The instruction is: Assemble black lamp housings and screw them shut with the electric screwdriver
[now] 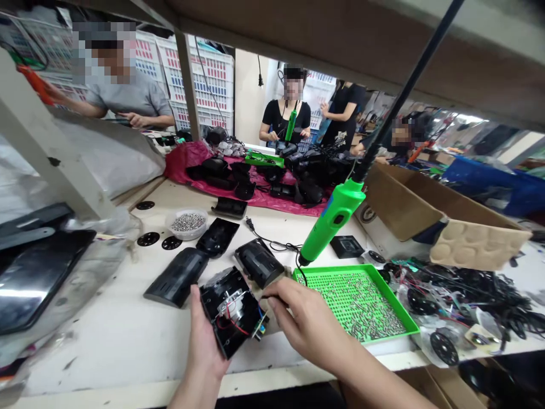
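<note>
Near the table's front edge, my left hand (203,341) grips a black plastic housing (227,309) tilted open toward the camera. Inside it are a metal part, red wires and, at its right edge, a small circuit board (260,326). My right hand (298,318) is at the right side of the housing with thumb and fingers pinched around a thin dark cable. Just behind lie more black shells (176,276) (259,262). To the right, a green tray (340,278) holds many small screws, and a green electric screwdriver (334,221) hangs above its back left corner.
A clear bowl (188,222) of screws and black discs (148,238) stand at the back left. Cables and parts (451,295) are heaped at right beside a cardboard box (426,204). A shelf (340,40) hangs overhead. Several people work beyond the table.
</note>
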`<state>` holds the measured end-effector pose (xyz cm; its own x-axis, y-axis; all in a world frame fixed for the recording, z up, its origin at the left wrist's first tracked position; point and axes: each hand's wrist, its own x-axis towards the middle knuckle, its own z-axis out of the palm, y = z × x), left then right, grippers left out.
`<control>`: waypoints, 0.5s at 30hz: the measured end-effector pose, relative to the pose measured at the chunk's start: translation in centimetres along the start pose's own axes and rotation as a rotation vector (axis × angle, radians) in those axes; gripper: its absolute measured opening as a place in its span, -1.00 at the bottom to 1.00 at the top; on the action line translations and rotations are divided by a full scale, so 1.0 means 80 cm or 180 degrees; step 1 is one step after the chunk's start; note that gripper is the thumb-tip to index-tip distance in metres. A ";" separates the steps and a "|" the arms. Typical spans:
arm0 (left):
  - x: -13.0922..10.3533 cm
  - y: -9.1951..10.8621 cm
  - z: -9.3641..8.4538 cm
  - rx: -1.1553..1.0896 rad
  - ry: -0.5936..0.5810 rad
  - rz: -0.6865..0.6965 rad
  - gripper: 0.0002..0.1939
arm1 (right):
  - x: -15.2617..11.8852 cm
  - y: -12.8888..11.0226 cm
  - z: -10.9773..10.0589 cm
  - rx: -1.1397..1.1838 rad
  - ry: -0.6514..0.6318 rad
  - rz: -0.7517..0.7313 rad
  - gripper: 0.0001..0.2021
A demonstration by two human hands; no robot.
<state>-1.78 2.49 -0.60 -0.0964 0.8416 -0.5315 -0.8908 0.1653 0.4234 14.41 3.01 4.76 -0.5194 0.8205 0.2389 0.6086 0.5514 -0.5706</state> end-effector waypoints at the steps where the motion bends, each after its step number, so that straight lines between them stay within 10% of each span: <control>1: 0.000 -0.001 -0.001 0.0038 -0.0004 0.0020 -0.43 | 0.001 -0.001 -0.004 0.0013 0.0013 0.0001 -0.83; 15: 0.003 -0.002 -0.001 -0.0010 -0.0144 -0.0150 -0.38 | -0.007 0.010 -0.015 -0.0027 0.0032 0.0012 -0.85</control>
<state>-1.73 2.64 -0.87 -0.0343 0.8553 -0.5170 -0.8952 0.2037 0.3964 15.87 3.19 5.10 -0.5111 0.8239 0.2448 0.6156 0.5497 -0.5647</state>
